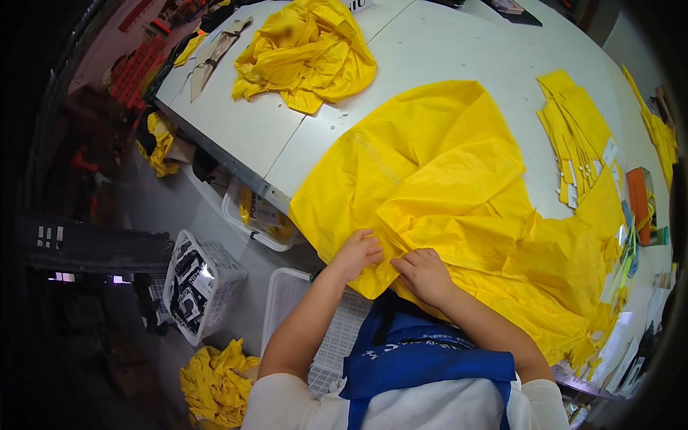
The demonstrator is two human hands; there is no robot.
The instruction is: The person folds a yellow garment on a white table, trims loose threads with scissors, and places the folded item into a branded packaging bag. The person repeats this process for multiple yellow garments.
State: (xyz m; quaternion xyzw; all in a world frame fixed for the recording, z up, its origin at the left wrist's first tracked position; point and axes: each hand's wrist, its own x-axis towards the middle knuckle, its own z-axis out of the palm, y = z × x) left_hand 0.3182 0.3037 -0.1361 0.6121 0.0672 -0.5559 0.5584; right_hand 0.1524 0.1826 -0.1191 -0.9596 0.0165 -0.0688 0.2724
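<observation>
Head view — bright yellow fabric (444, 172) — spread wide, creased.

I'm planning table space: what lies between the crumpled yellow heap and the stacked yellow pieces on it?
In the head view, the large yellow cloth's far part, with white tabletop on either side.
</observation>
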